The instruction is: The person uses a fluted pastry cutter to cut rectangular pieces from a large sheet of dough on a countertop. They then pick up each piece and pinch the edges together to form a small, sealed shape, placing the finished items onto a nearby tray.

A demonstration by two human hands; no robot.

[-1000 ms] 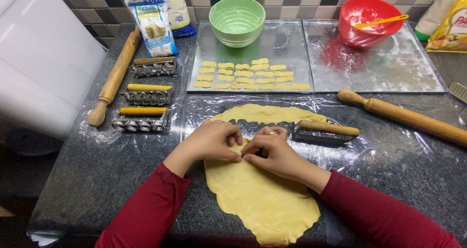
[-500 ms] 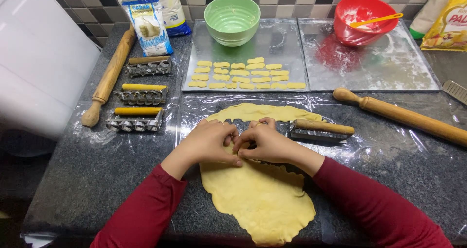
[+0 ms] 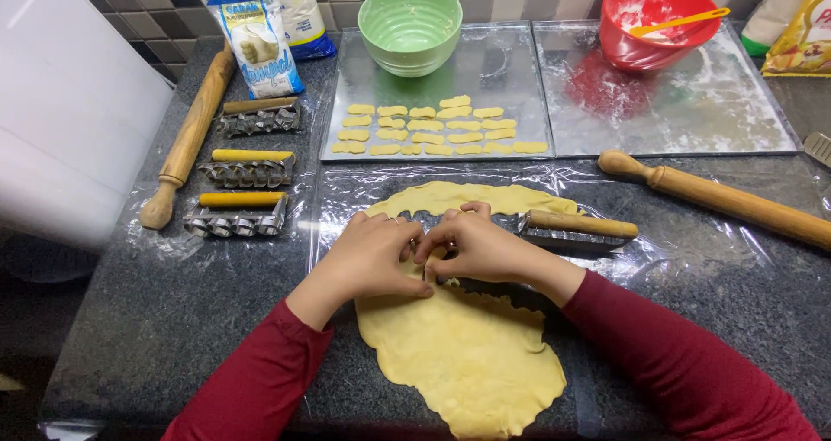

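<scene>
Both hands, left [image 3: 376,255] and right [image 3: 476,249], pinch fingertips together on the rolled yellow dough sheet [image 3: 463,354] mid-counter; beside the right hand lies a wooden-handled metal cutter [image 3: 576,230], beyond it a cookie-lined baking tray [image 3: 519,69].

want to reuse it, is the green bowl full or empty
Empty: the green bowl stands upright at the top of the left baking tray, and its ribbed inside shows bare down to the bottom.

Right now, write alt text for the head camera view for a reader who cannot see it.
Two hands, the left hand and right hand, meet fingertip to fingertip on a rolled sheet of yellow dough on a dark counter. A wooden-handled roller cutter lies on the dough beside the right hand. Behind, a metal tray holds rows of small cut dough pieces.
</scene>
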